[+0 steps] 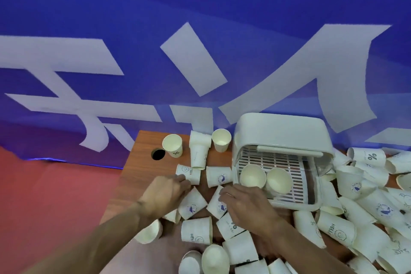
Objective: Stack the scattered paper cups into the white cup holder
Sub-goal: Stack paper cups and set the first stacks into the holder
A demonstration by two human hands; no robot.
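The white holder (280, 131) sits on the brown bench (142, 173) with its lid up. Two cups (253, 177) lie inside it on the grid floor. They are side by side and touching, and their open tops point toward us. Just left of the holder, the right hand (246, 207) lies palm down on some fallen cups. Its fingers are almost straight and rest on a blue-print cup (219, 203). It grips nothing that I can see. Farther left of the holder, the left hand (164, 193) reaches out. Its fingertips touch a lying cup (190, 173) that rests on its side. I cannot tell if this hand holds that cup or only touches it. More loose cups (195, 231) lie under both arms, near and left of the holder. A big heap (367, 202) of cups is piled up right against the holder's right side. Left of the holder and farther back, two standing cups (173, 147) have a short stack (199, 151) between them. A dark round hole (158, 154) is in the bench, left of those. A blue cloth (200, 6) with big white shapes hangs behind the holder.
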